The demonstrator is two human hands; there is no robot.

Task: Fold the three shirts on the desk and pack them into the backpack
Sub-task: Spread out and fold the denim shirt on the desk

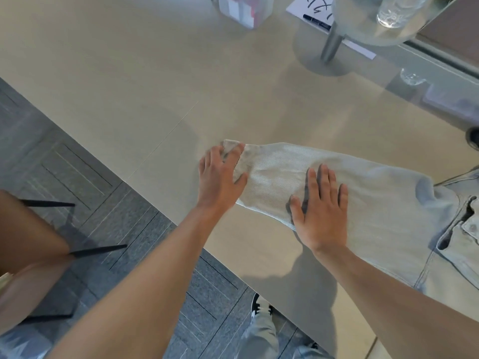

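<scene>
Denim shirt (388, 208) lies at the worktop (116, 86) near edge, sleeve extended. Left hand (220, 177) and right hand (321, 216) press flat on the sleeve, each grip open, grasping nothing. Risk: uneven pressure may crease the sleeve.

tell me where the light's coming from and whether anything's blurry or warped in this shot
Head view: the left hand and right hand cast shadows toward the near desk edge, so the light is probably beyond it; wide-angle bending at the borders; glass bowl distorts what's behind it; sleeve sharp.
</scene>
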